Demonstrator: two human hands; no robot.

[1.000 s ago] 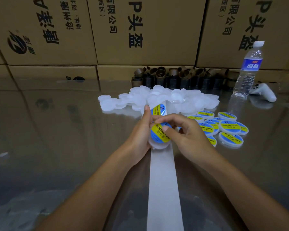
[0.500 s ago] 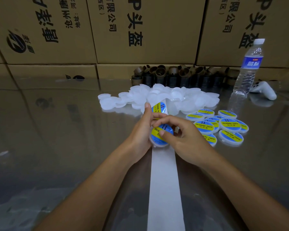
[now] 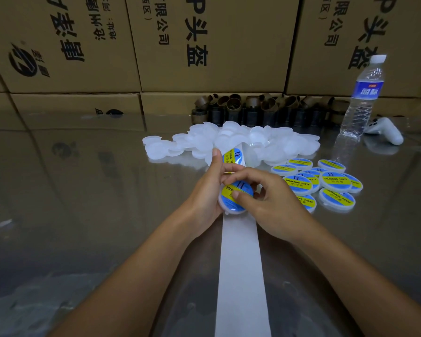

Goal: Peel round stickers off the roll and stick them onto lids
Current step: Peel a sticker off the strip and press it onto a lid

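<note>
One lid (image 3: 229, 210), gripped in your left hand (image 3: 203, 193) and pinched by your right hand (image 3: 275, 205), thumb on its sticker (image 3: 241, 187): press from centre outward, sealing edges, keeping the lid steady between both hands.

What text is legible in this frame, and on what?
"SOLDERING PASTE", "II": stickered lids.
"II": held lid; the rest is covered.
"P头盔", "限公司": middle cardboard box.
"地址:": left cardboard box.
Water bottle label: blurred.
Small Chinese line on the stickered lids: too small.
Other box print: cut off or unclear.
</note>
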